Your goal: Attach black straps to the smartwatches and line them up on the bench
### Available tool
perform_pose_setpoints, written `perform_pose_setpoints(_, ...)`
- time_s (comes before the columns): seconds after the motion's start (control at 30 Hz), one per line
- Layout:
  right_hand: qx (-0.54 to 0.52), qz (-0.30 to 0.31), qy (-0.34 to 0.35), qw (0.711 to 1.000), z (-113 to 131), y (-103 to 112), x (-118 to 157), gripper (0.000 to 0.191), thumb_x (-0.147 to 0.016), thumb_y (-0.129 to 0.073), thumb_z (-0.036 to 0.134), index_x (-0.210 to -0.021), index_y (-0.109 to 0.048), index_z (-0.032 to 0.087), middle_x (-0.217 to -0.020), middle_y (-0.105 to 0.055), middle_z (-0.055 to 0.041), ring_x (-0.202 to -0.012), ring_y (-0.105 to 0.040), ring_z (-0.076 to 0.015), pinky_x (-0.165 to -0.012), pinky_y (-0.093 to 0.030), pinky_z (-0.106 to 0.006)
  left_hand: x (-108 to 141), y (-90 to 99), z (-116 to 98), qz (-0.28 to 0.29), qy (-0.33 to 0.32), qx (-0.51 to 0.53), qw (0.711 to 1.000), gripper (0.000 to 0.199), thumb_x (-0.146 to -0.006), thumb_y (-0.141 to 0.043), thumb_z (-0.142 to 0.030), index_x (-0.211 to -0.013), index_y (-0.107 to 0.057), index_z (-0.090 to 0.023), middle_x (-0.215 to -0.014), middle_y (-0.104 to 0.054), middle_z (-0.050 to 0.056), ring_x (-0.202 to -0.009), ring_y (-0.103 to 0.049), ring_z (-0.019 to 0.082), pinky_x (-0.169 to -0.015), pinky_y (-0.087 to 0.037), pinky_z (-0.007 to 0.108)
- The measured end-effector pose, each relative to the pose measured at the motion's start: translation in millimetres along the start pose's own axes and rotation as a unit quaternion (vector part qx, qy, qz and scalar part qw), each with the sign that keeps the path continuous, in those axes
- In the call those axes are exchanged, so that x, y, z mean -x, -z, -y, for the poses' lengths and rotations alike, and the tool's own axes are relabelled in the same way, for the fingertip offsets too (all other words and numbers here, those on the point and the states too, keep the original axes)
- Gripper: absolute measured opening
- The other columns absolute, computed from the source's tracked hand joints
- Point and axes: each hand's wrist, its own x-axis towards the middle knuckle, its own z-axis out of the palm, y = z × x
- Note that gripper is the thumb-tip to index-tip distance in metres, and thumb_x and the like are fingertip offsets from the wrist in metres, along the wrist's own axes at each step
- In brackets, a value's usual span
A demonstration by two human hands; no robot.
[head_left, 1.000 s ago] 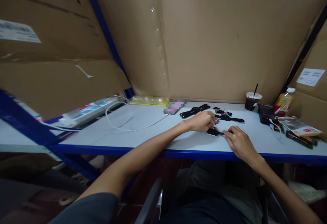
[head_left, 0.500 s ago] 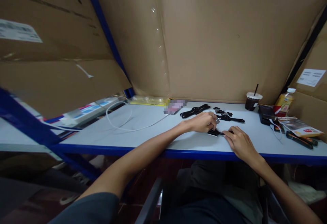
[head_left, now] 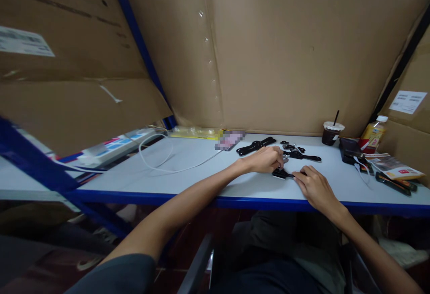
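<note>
A black spokeshave lies low over the table between my two hands. My right hand pinches its right handle between thumb and fingers. My left hand is closed, fingers pointing down, at the middle of the spokeshave's body. A small shiny metal part shows by those fingertips, but my fingers hide most of it. Just behind lies another spokeshave body with its handle to the right. More black spokeshaves are piled behind my left hand, with small black parts beside them.
A phone on a white cable lies left of the pile. A lidded cup, a juice bottle, a black case and a packet stand or lie right. A power strip is far left; cardboard walls the back.
Almost nothing differs. My left fingers have shifted very slightly at the spokeshave; my right hand keeps its pinch on the handle.
</note>
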Motion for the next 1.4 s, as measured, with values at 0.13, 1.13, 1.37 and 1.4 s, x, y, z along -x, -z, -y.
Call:
perform_pose_setpoints(0.13, 0.003, 0.010, -0.002, 1.000, 0.2, 1.4, 0.0, 0.025, -0.101, -0.052, 0.020, -0.112, -0.075, 0.021, -0.096, -0.066, -0.0085, -0.095, -0.061, -0.0233, -0.082, -0.049, -0.034, 0.6, 2.7, 2.4, -0.006, 0.019, -0.021, 1.000, 0.035, -0.085, -0.050, -0.008, -0.097, -0.080, -0.022, -0.099, -0.071, 0.007, -0.091, -0.064, 0.019, -0.073, -0.045, 0.029)
perform_pose_setpoints(1.13, 0.000, -0.003, 0.002, 1.000, 0.1, 0.7, -0.2, 0.025, -0.101, -0.051, 0.020, -0.109, -0.075, 0.022, -0.095, -0.066, -0.0087, -0.092, -0.061, -0.0227, -0.080, -0.050, -0.034, 9.1, 16.7, 13.6, 0.062, 0.061, 0.025, 0.996, 0.028, -0.100, -0.051, -0.037, -0.102, -0.073, -0.019, -0.081, -0.071, 0.004, -0.067, -0.060, 0.015, -0.063, -0.037, 0.027)
perform_pose_setpoints(1.37, 0.006, -0.005, 0.003, 1.000, 1.0, 0.0, -0.3, 0.024, -0.101, -0.052, 0.019, -0.108, -0.075, 0.021, -0.095, -0.066, -0.0088, -0.093, -0.061, -0.0231, -0.080, -0.050, -0.034, 2.2, 5.7, 9.4, 0.043, 0.000, 0.075, 0.996, 0.028, -0.089, -0.056, -0.016, -0.110, -0.075, -0.020, -0.098, -0.073, 0.006, -0.077, -0.063, 0.014, -0.073, -0.044, 0.027)
perform_pose_setpoints(1.4, 0.006, -0.006, 0.003, 1.000, 1.0, -0.3, -0.2, 0.024, -0.101, -0.052, 0.019, -0.107, -0.075, 0.021, -0.095, -0.066, -0.0088, -0.093, -0.061, -0.0231, -0.080, -0.050, -0.034, 1.5, 4.0, 9.6, 0.047, -0.004, 0.079, 0.996, 0.028, -0.088, -0.057, -0.015, -0.107, -0.076, -0.020, -0.095, -0.073, 0.005, -0.076, -0.063, 0.014, -0.072, -0.044, 0.027)
